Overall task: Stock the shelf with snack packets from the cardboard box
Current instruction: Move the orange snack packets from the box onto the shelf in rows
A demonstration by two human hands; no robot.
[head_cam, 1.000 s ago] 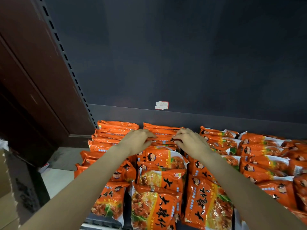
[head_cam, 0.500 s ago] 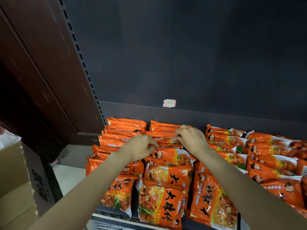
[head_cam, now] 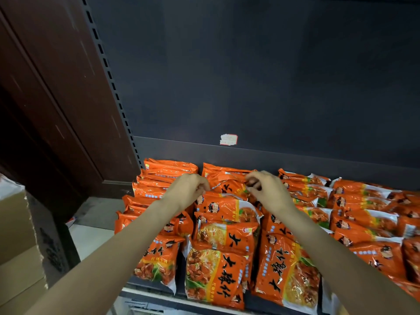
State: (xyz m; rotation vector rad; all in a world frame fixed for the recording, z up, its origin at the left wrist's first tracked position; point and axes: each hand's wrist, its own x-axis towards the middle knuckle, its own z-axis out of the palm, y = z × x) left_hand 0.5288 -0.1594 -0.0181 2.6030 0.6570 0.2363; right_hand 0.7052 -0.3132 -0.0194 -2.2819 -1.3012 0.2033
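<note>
While both hands pinch it by its two ends, the snack packet (head_cam: 229, 185) sits just above frame centre, tilted on the middle row of orange packets (head_cam: 225, 233) near the shelf's (head_cam: 254, 302) back. Fingers of the left hand (head_cam: 188, 189) curl round its left edge; the right hand (head_cam: 266, 189) nips its right corner. More rows fill the right. A cardboard box (head_cam: 18, 246) stands at lower left, and a white label (head_cam: 228, 139) sticks to the dark back panel (head_cam: 250, 76).
</note>
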